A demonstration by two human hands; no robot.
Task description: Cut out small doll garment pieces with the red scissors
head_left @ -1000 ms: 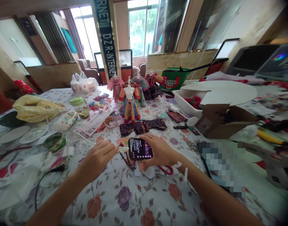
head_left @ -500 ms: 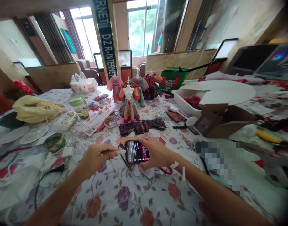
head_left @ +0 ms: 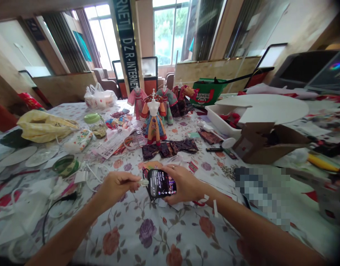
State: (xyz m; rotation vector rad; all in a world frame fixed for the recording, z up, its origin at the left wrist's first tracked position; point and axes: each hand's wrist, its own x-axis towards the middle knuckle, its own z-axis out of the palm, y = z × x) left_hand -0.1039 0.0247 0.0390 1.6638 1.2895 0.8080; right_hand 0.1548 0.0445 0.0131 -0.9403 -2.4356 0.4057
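My right hand (head_left: 183,184) is wrapped around a smartphone (head_left: 162,183) with a lit screen, held above the flowered tablecloth. Between the thumb and fingers of my left hand (head_left: 118,187) is a white charging cable plug (head_left: 143,182), pinched at the phone's left end. Whether the plug is seated in the port cannot be made out. Past the phone lies a dark patterned cloth strip (head_left: 170,149). Behind it stands a small dress form in a yellow and blue dress (head_left: 154,123), with several other dressed forms around it. Paper scraps lie partly hidden under my right hand.
On the left are a roll of green tape (head_left: 66,165), a lidded jar (head_left: 97,125), a yellow bag (head_left: 44,126) and a black power plug (head_left: 71,196). On the right stand an open cardboard box (head_left: 265,142) and a white tray (head_left: 222,120).
The phone has tilted a little and sits slightly lower in view. My left hand keeps its pinch on the plug at the phone's end. The whole view has shifted slightly.
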